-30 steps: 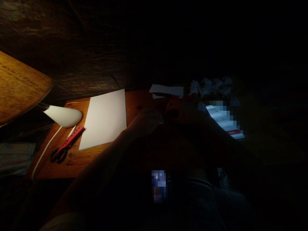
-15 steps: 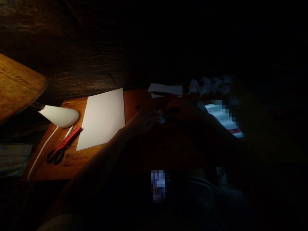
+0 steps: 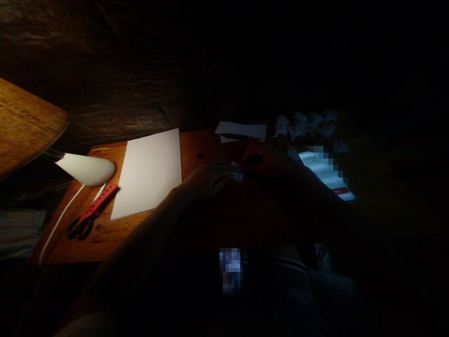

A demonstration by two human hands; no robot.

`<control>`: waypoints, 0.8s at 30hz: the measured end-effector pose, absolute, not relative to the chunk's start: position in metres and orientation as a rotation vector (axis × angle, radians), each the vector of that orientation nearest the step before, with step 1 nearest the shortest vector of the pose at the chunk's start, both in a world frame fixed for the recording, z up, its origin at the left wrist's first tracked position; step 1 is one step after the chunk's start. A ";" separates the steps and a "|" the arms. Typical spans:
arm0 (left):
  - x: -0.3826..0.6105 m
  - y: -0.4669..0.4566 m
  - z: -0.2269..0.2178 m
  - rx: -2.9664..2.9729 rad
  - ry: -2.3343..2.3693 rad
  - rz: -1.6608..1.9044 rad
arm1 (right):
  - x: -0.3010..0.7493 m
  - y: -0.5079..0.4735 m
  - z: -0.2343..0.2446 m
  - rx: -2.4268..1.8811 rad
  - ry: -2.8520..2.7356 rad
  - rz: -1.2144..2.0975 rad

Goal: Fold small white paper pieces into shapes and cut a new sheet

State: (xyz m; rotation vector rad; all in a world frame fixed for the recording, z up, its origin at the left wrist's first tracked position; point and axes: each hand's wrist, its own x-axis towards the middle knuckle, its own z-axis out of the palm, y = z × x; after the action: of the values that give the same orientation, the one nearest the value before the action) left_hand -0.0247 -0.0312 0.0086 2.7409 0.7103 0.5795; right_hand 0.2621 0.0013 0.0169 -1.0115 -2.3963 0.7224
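A small folded piece of white paper (image 3: 237, 172) is between my two hands, above the middle of the dim wooden table (image 3: 196, 150). My left hand (image 3: 212, 178) pinches the paper from its left side. My right hand (image 3: 261, 159) is at the paper's right side, in deep shadow, with its fingers bent; its fingertips are hard to make out. Behind my hands lie some flat white paper slips (image 3: 242, 129). Several folded paper pieces (image 3: 305, 124) sit at the back right.
A large white sheet (image 3: 149, 175) lies left of my hands. Beyond it are scissors (image 3: 82, 227), a red power strip (image 3: 100, 203) and a white lamp base (image 3: 87, 169) with its cord. A lit phone (image 3: 324, 175) lies near my right forearm.
The folded paper has turned and shifted slightly right and down between my fingers. My left fingers have moved a little. The other things on the table stay in place.
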 end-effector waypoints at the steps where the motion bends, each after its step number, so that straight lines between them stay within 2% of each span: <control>1: -0.024 -0.031 0.009 2.727 0.725 0.564 | 0.262 0.001 0.018 -1.023 -2.403 0.707; 18: -0.020 -0.040 0.013 2.671 0.726 0.490 | 0.253 -0.019 0.046 -1.466 -2.528 0.338; 24: -0.020 -0.036 0.005 2.669 0.723 0.515 | 0.243 -0.024 0.047 -1.491 -2.445 0.393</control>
State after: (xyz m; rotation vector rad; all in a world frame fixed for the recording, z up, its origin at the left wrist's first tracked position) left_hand -0.0205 -0.0363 0.0052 2.6694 0.7232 0.5150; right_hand 0.2425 -0.0240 0.0467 -1.4914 -2.4452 0.3930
